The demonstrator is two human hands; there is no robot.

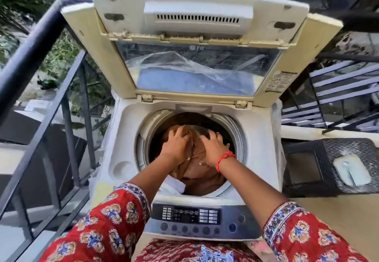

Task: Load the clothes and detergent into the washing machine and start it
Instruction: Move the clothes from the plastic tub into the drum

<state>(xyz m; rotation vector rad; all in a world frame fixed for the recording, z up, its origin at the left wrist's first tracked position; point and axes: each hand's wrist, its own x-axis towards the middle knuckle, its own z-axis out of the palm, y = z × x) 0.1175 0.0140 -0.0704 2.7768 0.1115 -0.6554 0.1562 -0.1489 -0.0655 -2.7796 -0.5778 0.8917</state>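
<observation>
- Red patterned sleeves (114,220) fill the bottom edge on both sides; both forearms reach forward over the control panel (196,218) into the drum.
- Far left: dark metal railing (30,42) runs diagonally, greenery behind it.
- Washing machine (123,138), top-loader, cream body. Round recess in the top deck, left of the drum opening.
- Lid (196,36) folded up and back; clear window shows plastic film and something blue behind it.
- Left hand (176,147) inside the drum, palm down, fingers spread and pressing on brown clothes (196,171). Not clenched round a fold, as far as can be seen.
- Clothes sit heaped in the drum, close to the rim. White fabric (174,183) at the near-left edge of the opening.
- Right hand (213,149) just beside the left, also spread flat on the brown cloth, thumb tucked underneath. Red thread bracelet (224,158) on that wrist.
- Right of machine: dark woven surface (307,159) with a pale oblong object (351,170) resting on it; cannot tell what it is.
- Upper right: slatted metal steps (338,89).
</observation>
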